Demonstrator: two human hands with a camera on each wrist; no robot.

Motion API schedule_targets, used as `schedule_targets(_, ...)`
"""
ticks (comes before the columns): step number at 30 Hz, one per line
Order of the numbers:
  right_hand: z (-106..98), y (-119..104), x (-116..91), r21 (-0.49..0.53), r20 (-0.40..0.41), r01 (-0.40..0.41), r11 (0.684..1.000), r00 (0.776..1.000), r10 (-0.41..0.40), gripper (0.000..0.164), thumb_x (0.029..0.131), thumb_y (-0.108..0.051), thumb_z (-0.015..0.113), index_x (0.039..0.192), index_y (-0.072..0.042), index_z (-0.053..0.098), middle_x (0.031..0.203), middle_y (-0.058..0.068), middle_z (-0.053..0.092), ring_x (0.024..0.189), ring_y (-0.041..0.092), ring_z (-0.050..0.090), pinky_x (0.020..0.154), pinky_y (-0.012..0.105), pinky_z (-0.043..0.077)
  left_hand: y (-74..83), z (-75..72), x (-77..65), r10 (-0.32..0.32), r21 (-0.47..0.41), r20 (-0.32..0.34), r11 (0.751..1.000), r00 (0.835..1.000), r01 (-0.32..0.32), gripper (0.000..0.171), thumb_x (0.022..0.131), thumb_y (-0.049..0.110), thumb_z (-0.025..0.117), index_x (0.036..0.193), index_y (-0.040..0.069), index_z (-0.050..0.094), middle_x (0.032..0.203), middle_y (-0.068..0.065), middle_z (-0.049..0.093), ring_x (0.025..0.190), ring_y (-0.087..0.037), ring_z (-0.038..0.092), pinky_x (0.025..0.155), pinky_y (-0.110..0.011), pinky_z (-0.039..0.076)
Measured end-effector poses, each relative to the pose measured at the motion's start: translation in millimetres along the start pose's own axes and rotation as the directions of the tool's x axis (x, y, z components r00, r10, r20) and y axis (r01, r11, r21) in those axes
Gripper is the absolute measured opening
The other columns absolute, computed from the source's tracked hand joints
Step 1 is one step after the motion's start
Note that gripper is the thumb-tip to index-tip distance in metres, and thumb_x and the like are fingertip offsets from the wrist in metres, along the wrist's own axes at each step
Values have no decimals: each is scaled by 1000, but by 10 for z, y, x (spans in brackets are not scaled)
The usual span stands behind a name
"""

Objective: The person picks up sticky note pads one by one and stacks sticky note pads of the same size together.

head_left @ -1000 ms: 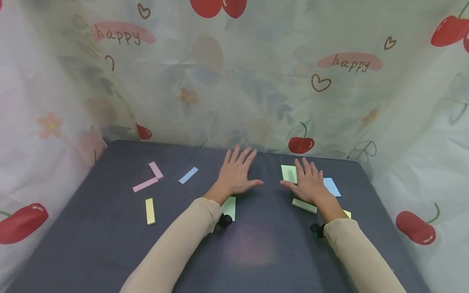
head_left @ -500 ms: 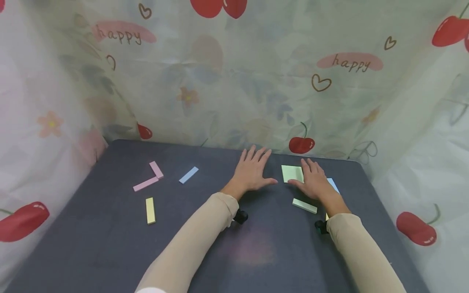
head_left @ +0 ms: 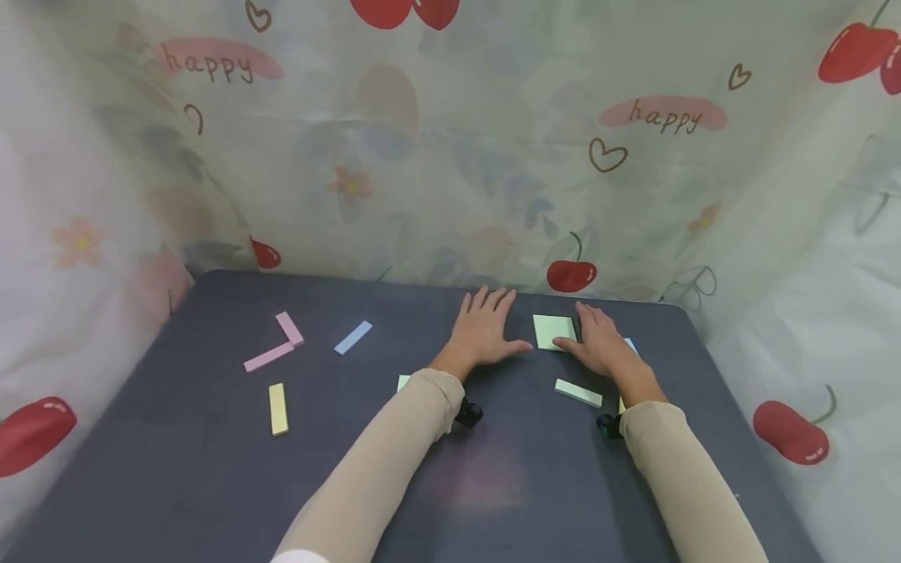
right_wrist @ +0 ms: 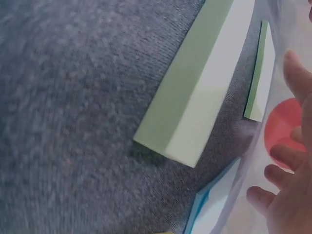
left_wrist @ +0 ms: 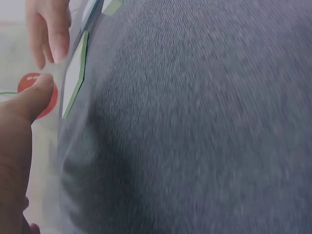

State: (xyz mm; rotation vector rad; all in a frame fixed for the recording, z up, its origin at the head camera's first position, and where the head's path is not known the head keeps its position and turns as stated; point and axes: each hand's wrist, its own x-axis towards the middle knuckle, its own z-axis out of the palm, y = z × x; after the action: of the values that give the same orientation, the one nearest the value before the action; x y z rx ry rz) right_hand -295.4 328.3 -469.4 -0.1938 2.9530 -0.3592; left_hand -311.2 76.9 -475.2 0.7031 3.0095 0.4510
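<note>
In the head view my left hand (head_left: 486,332) is held over the back of the table, fingers spread and thumb stretched to the right. It holds nothing. My right hand (head_left: 598,344) reaches over the back right with its fingers extended. Its thumb overlaps the pale green square sticky-note pad (head_left: 549,331); in the right wrist view the fingers look apart from the pads. A pale green strip pad (head_left: 579,393) lies in front of that hand. A blue pad (head_left: 629,343) and a yellow one (head_left: 622,406) are mostly hidden by the right hand and wrist.
Toward the left lie two pink strips (head_left: 269,357) meeting at an angle, a blue strip (head_left: 353,338) and a yellow strip (head_left: 278,409). Another pale green piece (head_left: 403,381) shows partly behind the left sleeve. A patterned curtain (head_left: 436,195) borders the dark table (head_left: 176,469).
The left hand has moved right, toward the green square pad. The right hand has shifted slightly right, uncovering more of that pad. The head view has turned a little to the right.
</note>
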Motion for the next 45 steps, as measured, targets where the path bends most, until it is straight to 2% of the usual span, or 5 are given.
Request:
schedule_targets(4, 4, 8, 33, 24, 14, -10, 1000, 1000, 9, 99, 99, -56, 59, 160, 6, 12, 162, 36, 20, 150, 55, 20, 121, 66, 21, 58, 47, 47, -10, -33, 27, 999, 1000, 11, 100, 88, 74, 60, 165, 25, 18, 170, 0, 25, 160, -28, 16, 129, -54, 14)
schedule_targets(10, 4, -7, 81, 40, 19, -28, 999, 999, 27, 95, 99, -53, 59, 161, 3, 14, 162, 36, 23, 151, 55, 20, 120, 67, 23, 128, 83, 96, -20, -21, 59, 1000, 998, 21, 102, 87, 76, 59, 165, 25, 18, 169, 1, 28, 160, -27, 18, 129, -54, 15)
schedule_targets(26, 61, -58, 105, 71, 25, -38, 997, 999, 37, 92, 98, -49, 64, 160, 4, 21, 162, 32, 28, 153, 51, 21, 122, 63, 23, 325, 179, 132, -59, -110, 145, 991, 988, 75, 92, 94, 59, 64, 165, 22, 18, 167, 0, 35, 160, -25, 18, 129, -52, 14)
schedule_targets(36, 44, -105, 71, 91, 29, -11, 996, 1000, 8, 92, 95, -43, 70, 159, 5, 24, 161, 31, 32, 151, 49, 28, 121, 61, 27, 386, 174, 140, -60, -117, 150, 990, 987, 78, 86, 97, 52, 64, 164, 22, 20, 164, 0, 40, 160, -24, 18, 129, -50, 15)
schedule_targets(45, -10, -95, 12, 94, 43, 0, 996, 999, -4, 85, 92, -28, 77, 157, 3, 32, 159, 28, 38, 148, 47, 35, 118, 60, 33, 444, 230, 162, -55, -115, 110, 991, 992, 68, 82, 97, 42, 68, 164, 24, 23, 162, 2, 44, 157, -20, 29, 128, -47, 22)
